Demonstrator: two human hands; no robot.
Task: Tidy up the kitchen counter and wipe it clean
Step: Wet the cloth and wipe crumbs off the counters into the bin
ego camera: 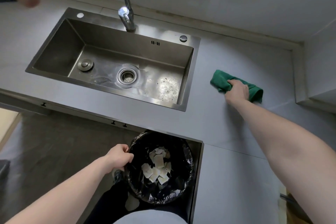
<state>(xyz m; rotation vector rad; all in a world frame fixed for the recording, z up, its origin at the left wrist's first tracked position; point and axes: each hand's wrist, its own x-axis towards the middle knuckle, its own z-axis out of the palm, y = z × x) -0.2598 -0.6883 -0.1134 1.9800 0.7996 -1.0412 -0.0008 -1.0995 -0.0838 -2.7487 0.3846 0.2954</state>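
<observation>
Nearest me, my left hand [120, 156] pinches the liner rim of the bin [160, 167], held just below the counter's [227, 132] front edge with paper scraps [158, 167] inside. If that thin plastic slips or tears, I think the bin tips and the scraps spill. Farther out, near the counter's right edge and beside the sink [112, 60], my right hand [238, 90] presses curled fingers onto the green cloth [221, 82]. Sweeping too hard could push crumbs past the bin.
</observation>
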